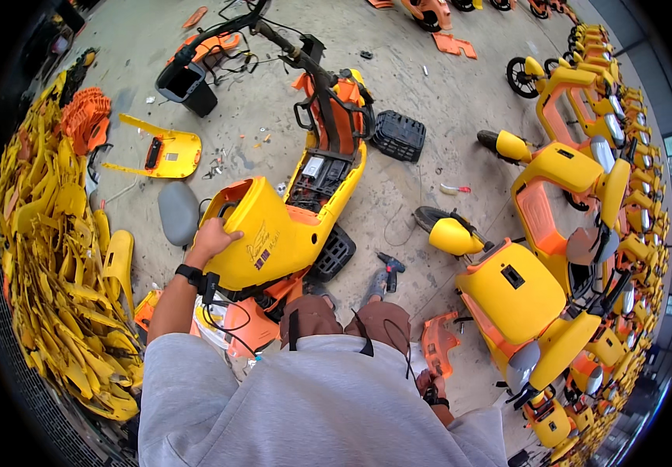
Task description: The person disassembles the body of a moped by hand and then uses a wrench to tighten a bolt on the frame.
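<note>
My left hand (pixel 213 240) grips the upper left edge of the yellow rear body panel (pixel 262 249) on a partly stripped scooter (pixel 324 187); a black wrist strap and cable are on that arm. The scooter's inner compartment shows exposed dark parts, and its handlebar (pixel 297 54) stands at the top. My right hand (pixel 429 383) is low beside my right hip, fingers curled and partly hidden, by the end of an orange plastic panel (pixel 439 342); what it holds is unclear. A cordless drill (pixel 390 266) lies on the floor near my feet.
A large pile of yellow panels (pixel 56 257) fills the left. A grey seat (pixel 176 214), a yellow panel (pixel 172 156) and a black plastic basket (pixel 398 136) lie on the floor (pixel 445 109). Dense rows of yellow scooters (pixel 511 292) line the right, with more parts at the top.
</note>
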### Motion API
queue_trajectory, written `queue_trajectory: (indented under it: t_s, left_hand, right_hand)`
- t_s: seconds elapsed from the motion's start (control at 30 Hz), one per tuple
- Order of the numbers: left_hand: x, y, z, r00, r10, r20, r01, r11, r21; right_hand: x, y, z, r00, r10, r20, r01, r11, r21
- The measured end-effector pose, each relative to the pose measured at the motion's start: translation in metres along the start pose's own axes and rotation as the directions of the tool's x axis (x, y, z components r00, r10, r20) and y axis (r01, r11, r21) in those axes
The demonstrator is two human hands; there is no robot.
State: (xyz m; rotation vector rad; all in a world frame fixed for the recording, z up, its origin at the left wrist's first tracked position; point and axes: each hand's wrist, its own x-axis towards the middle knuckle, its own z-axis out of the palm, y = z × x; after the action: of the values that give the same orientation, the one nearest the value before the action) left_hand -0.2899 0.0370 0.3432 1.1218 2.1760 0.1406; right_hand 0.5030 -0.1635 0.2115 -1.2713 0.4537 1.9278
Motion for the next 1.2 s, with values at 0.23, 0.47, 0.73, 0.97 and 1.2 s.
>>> queue_trajectory:
  t_s: [0.23, 0.47, 0.73, 0.97, 1.2]
  left_hand:
    - [-0.057, -0.015, 0.042, 0.955, 0.073, -0.286, -0.052, 0.995, 0.082]
    - [-0.098, -0.026, 0.064, 0.679, 0.137, -0.721, -0.201, 0.979, -0.004]
    - [-0.088, -0.115, 0.104, 0.821, -0.5, -0.277, -0.226, 0.162, -0.961]
    - [-0.087, -0.156, 0.171, 0.614, -0.718, -0.327, -0.123, 0.322, -0.939]
    - [-0.104, -0.116, 0.178, 0.791, -0.548, 0.27, 0.085, -0.339, -0.937]
  right_hand:
    - [0.006, 0.011, 0.168, 0.88, -0.223, -0.42, 0.168, 0.972, -0.165]
    - [-0.004, 0.002, 0.234, 0.884, -0.303, -0.356, 0.195, 0.931, -0.307]
    - [-0.024, 0.016, 0.261, 0.889, -0.262, -0.375, 0.121, 0.925, -0.359]
    - [-0.011, -0.003, 0.272, 0.906, -0.267, -0.329, 0.042, 0.828, -0.559]
    - [0.02, -0.005, 0.328, 0.945, -0.31, -0.1, 0.039, 0.413, -0.91]
